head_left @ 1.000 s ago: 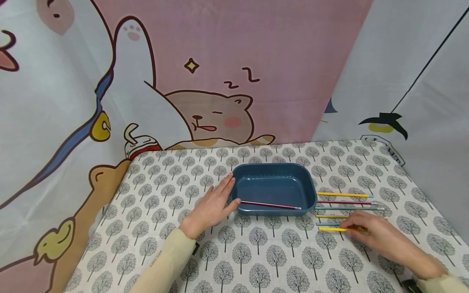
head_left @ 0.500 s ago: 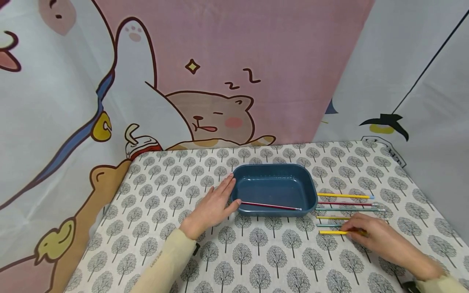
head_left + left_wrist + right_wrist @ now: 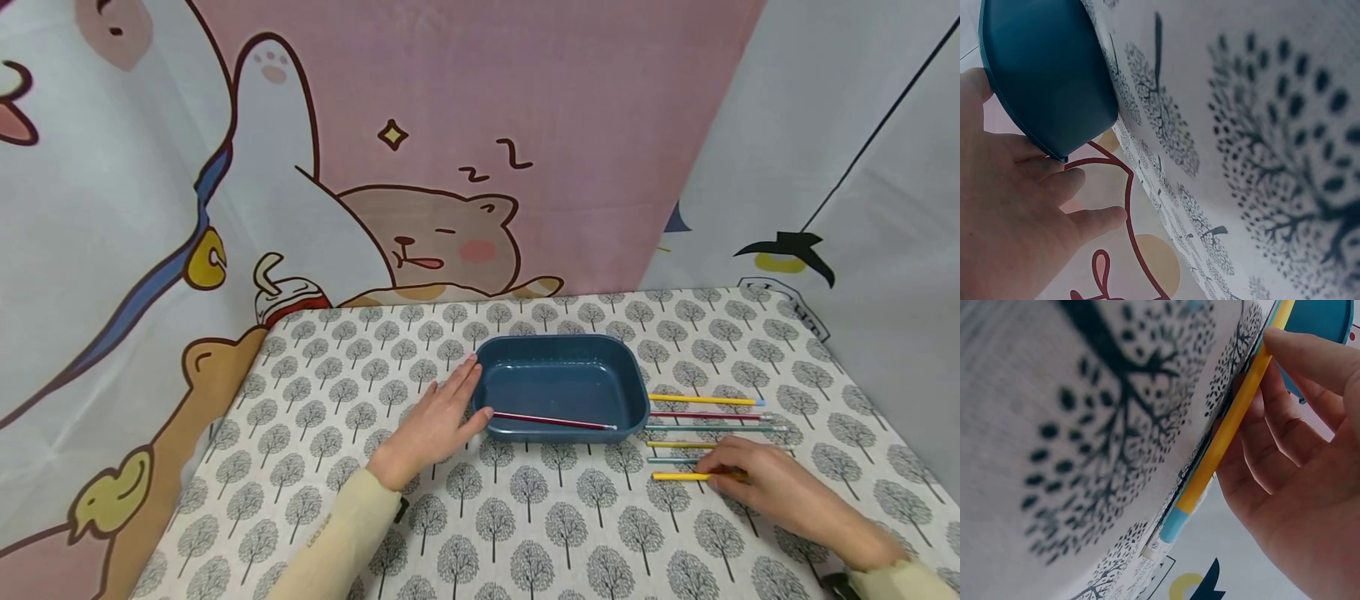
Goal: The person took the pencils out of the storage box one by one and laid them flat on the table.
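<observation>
My left hand (image 3: 431, 421) lies at the left end of a dark blue rectangular tub (image 3: 555, 387), fingers extended along its rim; in the left wrist view the fingertips reach the tub wall (image 3: 1054, 75). Inside the tub, a dark red pencil (image 3: 555, 420) leans along the near side. On the right, my right hand (image 3: 780, 492) pinches a yellow pencil (image 3: 678, 477) between thumb and fingers, low over the cloth. Its light blue end (image 3: 1174, 525) shows in the right wrist view.
Several more pencils lie side by side right of the tub: a yellow one (image 3: 705, 400), a red one (image 3: 701, 415), a teal one (image 3: 708, 428), an olive-yellow one (image 3: 675, 445) and a grey-blue one (image 3: 671, 460). A tree-print cloth (image 3: 525, 517) covers the table; a cartoon curtain (image 3: 585, 125) hangs behind.
The yellow pencil in my right hand has shifted slightly toward me, widening the gap to the grey-blue pencil. My left hand and the tub have stayed in place.
</observation>
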Demonstrator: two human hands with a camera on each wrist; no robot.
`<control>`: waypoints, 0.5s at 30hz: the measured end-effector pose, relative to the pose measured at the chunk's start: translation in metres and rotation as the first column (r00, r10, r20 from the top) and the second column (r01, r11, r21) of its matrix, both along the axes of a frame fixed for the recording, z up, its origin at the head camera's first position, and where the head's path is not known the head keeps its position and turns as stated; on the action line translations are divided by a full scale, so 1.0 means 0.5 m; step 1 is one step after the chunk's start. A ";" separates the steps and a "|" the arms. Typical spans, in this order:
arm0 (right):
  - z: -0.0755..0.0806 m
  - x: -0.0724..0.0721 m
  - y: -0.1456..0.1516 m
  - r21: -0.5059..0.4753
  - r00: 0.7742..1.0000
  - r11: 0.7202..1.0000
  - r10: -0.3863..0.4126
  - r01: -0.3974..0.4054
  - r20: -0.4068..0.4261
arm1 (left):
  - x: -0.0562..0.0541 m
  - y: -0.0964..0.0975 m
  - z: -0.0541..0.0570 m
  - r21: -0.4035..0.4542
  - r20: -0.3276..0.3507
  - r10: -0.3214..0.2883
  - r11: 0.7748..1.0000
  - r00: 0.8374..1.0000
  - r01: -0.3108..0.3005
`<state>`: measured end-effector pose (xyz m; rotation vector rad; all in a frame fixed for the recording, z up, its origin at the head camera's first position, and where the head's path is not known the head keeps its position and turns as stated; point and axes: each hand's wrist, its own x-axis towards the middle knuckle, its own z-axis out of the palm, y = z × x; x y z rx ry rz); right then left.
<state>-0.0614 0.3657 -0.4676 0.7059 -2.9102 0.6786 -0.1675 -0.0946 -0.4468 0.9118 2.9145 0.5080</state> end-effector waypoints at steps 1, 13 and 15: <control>0.000 0.000 0.000 0.000 1.000 1.000 0.001 -0.001 0.000 | 0.000 0.000 0.000 -0.003 0.001 0.001 1.000 1.000 -0.001; 0.000 -0.001 0.003 -0.016 1.000 1.000 0.027 -0.026 0.012 | 0.000 -0.001 -0.001 -0.006 0.017 0.004 1.000 1.000 -0.004; 0.000 -0.001 0.002 -0.013 1.000 1.000 0.026 -0.026 0.008 | 0.000 -0.001 -0.001 -0.005 0.016 0.003 1.000 1.000 -0.003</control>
